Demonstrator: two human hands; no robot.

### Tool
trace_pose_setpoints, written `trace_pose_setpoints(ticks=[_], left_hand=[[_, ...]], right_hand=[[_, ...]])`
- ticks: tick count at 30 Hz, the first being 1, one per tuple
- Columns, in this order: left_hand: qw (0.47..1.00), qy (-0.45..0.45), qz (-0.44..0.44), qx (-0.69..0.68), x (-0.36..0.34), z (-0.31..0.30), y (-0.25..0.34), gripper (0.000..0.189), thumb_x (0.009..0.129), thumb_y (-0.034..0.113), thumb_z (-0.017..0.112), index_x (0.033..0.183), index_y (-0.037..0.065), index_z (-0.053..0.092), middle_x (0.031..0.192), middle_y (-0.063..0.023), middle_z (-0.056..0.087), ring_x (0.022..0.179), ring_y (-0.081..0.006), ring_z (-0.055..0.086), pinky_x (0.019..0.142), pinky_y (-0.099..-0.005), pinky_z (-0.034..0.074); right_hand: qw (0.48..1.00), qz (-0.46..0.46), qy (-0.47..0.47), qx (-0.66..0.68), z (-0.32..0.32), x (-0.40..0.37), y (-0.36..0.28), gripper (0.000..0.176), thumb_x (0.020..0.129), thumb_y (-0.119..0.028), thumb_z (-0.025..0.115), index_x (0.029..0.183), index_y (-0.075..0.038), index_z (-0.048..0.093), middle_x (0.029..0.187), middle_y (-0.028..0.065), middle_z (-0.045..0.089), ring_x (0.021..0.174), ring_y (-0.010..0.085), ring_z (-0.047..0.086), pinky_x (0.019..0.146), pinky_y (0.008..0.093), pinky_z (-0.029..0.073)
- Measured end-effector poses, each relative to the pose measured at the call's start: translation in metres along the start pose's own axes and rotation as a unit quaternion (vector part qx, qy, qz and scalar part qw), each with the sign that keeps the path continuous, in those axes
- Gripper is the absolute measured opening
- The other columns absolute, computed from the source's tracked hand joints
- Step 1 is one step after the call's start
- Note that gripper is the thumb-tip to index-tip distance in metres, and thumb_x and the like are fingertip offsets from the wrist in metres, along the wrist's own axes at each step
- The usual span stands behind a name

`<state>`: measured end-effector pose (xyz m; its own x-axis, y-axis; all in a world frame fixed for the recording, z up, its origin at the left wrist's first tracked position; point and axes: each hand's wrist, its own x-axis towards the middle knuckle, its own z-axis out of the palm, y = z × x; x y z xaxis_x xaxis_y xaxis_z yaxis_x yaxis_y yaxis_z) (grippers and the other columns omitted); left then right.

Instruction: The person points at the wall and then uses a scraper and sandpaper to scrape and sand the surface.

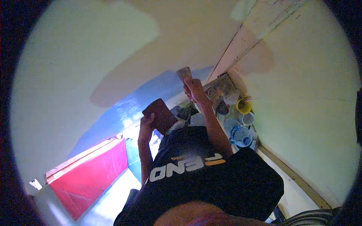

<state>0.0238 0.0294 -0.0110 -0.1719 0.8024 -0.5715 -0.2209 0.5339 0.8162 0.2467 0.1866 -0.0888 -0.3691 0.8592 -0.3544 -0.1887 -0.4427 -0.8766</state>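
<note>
My right hand (195, 90) is closed around the handle of a scraper (184, 73), whose flat, wide end points up in front of the wall. Lower and to the left, my left hand (147, 121) grips a dark reddish-brown flat rectangular piece (160, 116) by its left edge. The two held things are apart from each other. Whether the scraper touches the wall (151, 56) cannot be made out.
Right of my right arm stand a yellow container (244, 105), a white cup (247, 119) and a clear bluish plastic bottle (241, 136). A red panel (90, 173) is at the lower left. Wooden trim (294, 177) edges the right wall.
</note>
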Motion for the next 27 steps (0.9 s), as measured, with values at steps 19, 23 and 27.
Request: trace_pose_setpoints(ticks=[19,23,27], left_hand=[[0.999,0.034,0.009,-0.017,-0.003,0.008,-0.007,0.048,0.087,0.034,0.061,0.117,-0.002,0.053,0.105,-0.0077,0.062,0.093,-0.0186,0.06,0.08,-0.0336,0.048],[1.0,0.0,0.001,0.001,0.008,-0.013,-0.027,0.053,0.086,0.038,0.063,0.118,-0.002,0.052,0.107,-0.0074,0.061,0.094,-0.0184,0.06,0.08,-0.0341,0.048],[0.999,0.03,0.009,-0.023,0.002,0.0,-0.008,0.051,0.086,0.038,0.062,0.116,-0.003,0.053,0.105,-0.0081,0.062,0.094,-0.0192,0.061,0.081,-0.034,0.048]], right_hand=[[0.998,0.058,0.021,-0.01,-0.011,-0.008,0.002,0.052,0.087,-0.054,0.055,0.059,-0.01,0.048,0.047,-0.0019,0.044,0.035,0.0086,0.039,0.033,0.0263,0.029],[0.999,-0.017,-0.019,-0.048,0.001,-0.004,-0.028,0.053,0.087,-0.055,0.054,0.059,-0.01,0.049,0.048,-0.0024,0.044,0.037,0.0079,0.039,0.035,0.0251,0.029],[0.999,-0.004,0.001,-0.049,-0.005,-0.002,-0.002,0.054,0.088,-0.056,0.052,0.059,-0.01,0.048,0.049,-0.0022,0.044,0.038,0.0077,0.039,0.036,0.0249,0.031]])
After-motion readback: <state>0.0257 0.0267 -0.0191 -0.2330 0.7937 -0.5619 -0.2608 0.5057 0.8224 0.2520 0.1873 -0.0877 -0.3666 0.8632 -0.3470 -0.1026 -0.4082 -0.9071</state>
